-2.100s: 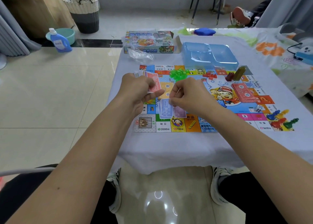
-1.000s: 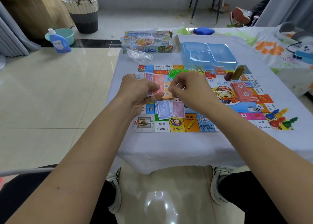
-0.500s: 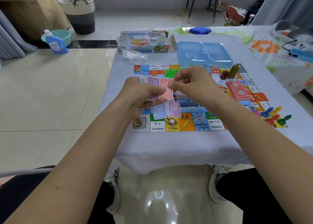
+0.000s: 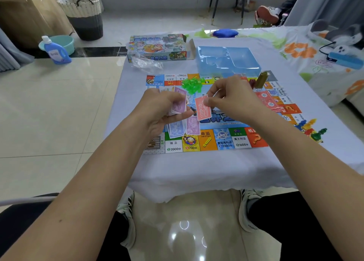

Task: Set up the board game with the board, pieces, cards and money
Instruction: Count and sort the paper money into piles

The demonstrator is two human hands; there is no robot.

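The colourful game board (image 4: pixel 222 140) lies flat on the white tablecloth. My left hand (image 4: pixel 161 109) grips a stack of paper money (image 4: pixel 180 103), a purple note on top. My right hand (image 4: pixel 232 99) pinches a single red note (image 4: pixel 203 109) just right of that stack, above the board. Two small piles of blue and purple notes (image 4: pixel 184 126) lie on the board under my hands. Green plastic houses (image 4: pixel 192 85) sit behind them. A red card pile (image 4: pixel 268 101) lies at the right, and coloured pawns (image 4: pixel 313 130) stand at the board's right corner.
An open game box (image 4: pixel 157 48) and a clear plastic bag (image 4: pixel 146 63) sit at the table's far side beside a blue plastic tray (image 4: pixel 226 60). A dark red piece and an olive block (image 4: pixel 261 80) stand near the tray. The table's front edge is close to my knees.
My right hand has pulled a red note off the stack in my left hand and drawn it to the right. The view has shifted slightly.
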